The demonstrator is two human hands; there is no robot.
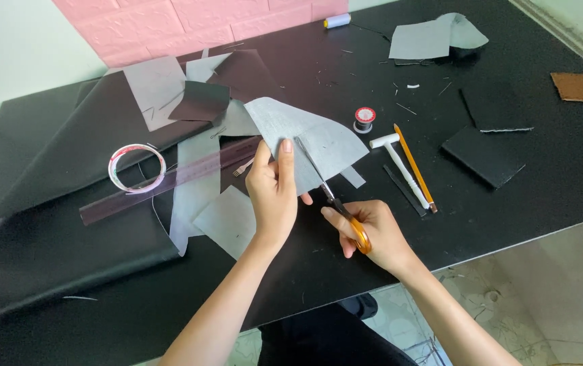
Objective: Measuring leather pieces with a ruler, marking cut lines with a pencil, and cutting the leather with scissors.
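Scissors (335, 203), one pair, seemingly cutting one grey sheet (308, 139); two hands.

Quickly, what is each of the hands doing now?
Left hand: closed, holding the grey sheet.
Right hand: closed on the orange-handled scissors.

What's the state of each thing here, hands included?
Left hand: pinching the grey sheet.
Right hand: gripping the scissors.
Grey sheet: lifted off the table, partly cut.
Scissors: blades in the sheet.
Tape roll: lying flat.
Ruler: flat, across dark fabric.
Thread spool: upright.
Pencil: lying flat.
White tool: lying beside the pencil.
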